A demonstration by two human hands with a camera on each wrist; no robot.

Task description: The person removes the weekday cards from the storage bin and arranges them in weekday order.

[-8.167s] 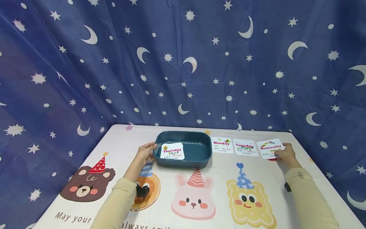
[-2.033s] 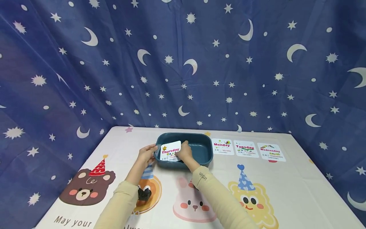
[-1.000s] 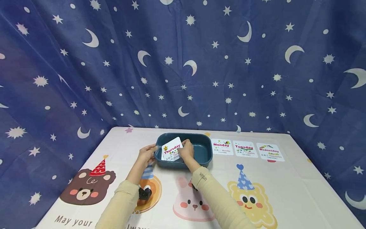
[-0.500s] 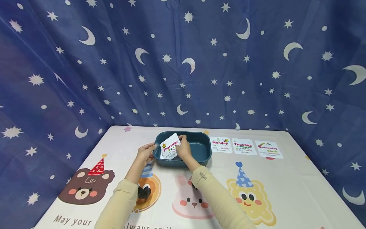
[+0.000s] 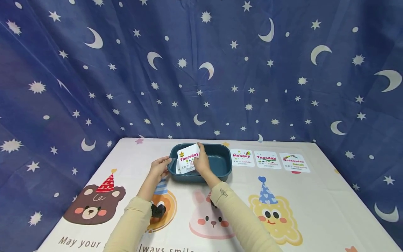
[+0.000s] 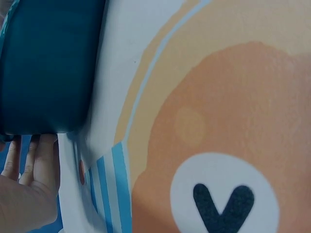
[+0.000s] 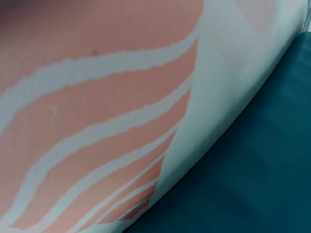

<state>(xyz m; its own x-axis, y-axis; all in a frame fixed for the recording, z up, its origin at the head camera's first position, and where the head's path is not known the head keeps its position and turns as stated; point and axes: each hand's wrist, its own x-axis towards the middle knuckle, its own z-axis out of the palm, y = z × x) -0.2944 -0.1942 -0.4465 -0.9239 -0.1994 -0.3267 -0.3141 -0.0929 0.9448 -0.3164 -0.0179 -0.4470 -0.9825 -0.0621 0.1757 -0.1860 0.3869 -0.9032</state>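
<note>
My right hand (image 5: 203, 163) pinches the right edge of a white flash card reading Thursday (image 5: 189, 157), tilted up over the left part of a dark teal plastic bin (image 5: 189, 178). Under it, the edge of another white card (image 5: 178, 169) peeks out inside the bin. My left hand (image 5: 159, 168) grips the bin's left rim; in the left wrist view this hand's fingers (image 6: 43, 160) lie against the bin's end wall (image 6: 48, 73). The right wrist view has only the bin's side (image 7: 252, 165) and tablecloth; the hand and card are outside it.
Right of the bin, a row of cards lies flat: Monday (image 5: 242, 158), Tuesday (image 5: 267, 160), Wednesday (image 5: 294, 162). They rest on a white tablecloth (image 5: 327, 196) printed with cartoon figures. Behind the table hangs a blue curtain (image 5: 201, 87) with moons and stars.
The Wednesday card was set down in the row and my right hand moved left to the bin. It has since lifted and turned the Thursday card, uncovering another card's edge. The left hand stays put.
</note>
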